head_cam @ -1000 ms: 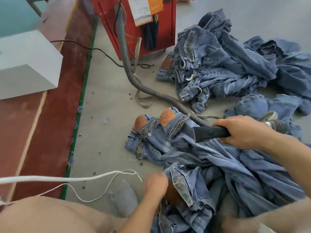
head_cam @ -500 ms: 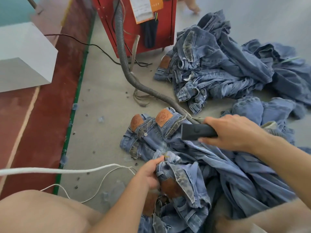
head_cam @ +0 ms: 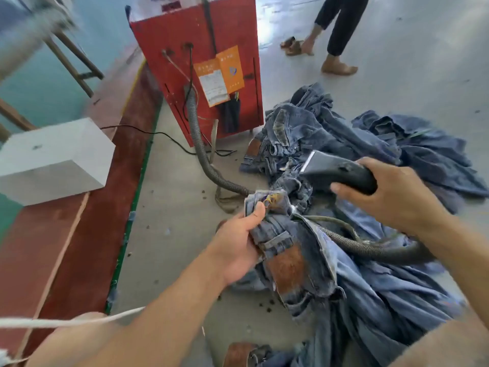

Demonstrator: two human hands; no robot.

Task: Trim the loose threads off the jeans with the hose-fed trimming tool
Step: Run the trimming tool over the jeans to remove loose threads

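Left hand (head_cam: 238, 243), centre of frame: fingers (head_cam: 258, 211) are curled round a bunched waistband of the jeans (head_cam: 296, 250), thumb pressed on the fold, the fabric lifted clear of the floor (head_cam: 185, 207). A brown leather patch (head_cam: 287, 268) is seen just below the grip.

Right hand (head_cam: 389, 197), right of centre: fingers are clamped on the black handle of the trimming tool (head_cam: 336, 170). The blade end is held above the gripped waistband, near it but apart; no contact with the denim is seen.

The ribbed hose (head_cam: 201, 152) is traced from the tool's rear, across the jeans, to the red machine (head_cam: 201, 62) at upper centre.

Progress (judged): this pair is presented for cutting, not yet being trimmed. A heap of jeans (head_cam: 344, 133) lies at upper right, trimmed or untrimmed cannot be told. Loose threads cannot be made out. Dark bits are scattered on the floor.
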